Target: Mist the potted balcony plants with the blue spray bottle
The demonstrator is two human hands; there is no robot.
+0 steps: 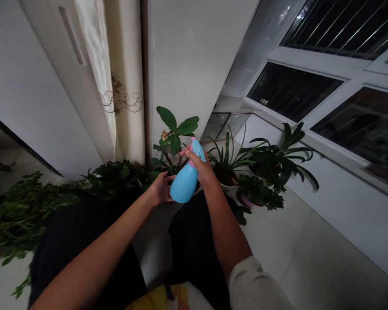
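Note:
A light blue spray bottle [185,183] with a pink trigger is held between both hands, its nozzle aimed at a thorny potted plant with broad green leaves [174,129]. My right hand [201,167] wraps the bottle's neck with fingers on the trigger. My left hand [161,189] cups the bottle's base from the left side. Both hands hover above my dark-trousered knees.
Several potted plants line the corner: long-leaved plants [280,161] to the right, a white pot [228,186], bushy trailing greenery [26,211] to the left. A white wall, a curtain [97,64] and dark barred windows [294,92] surround them. Pale tiled floor [310,258] lies at the right.

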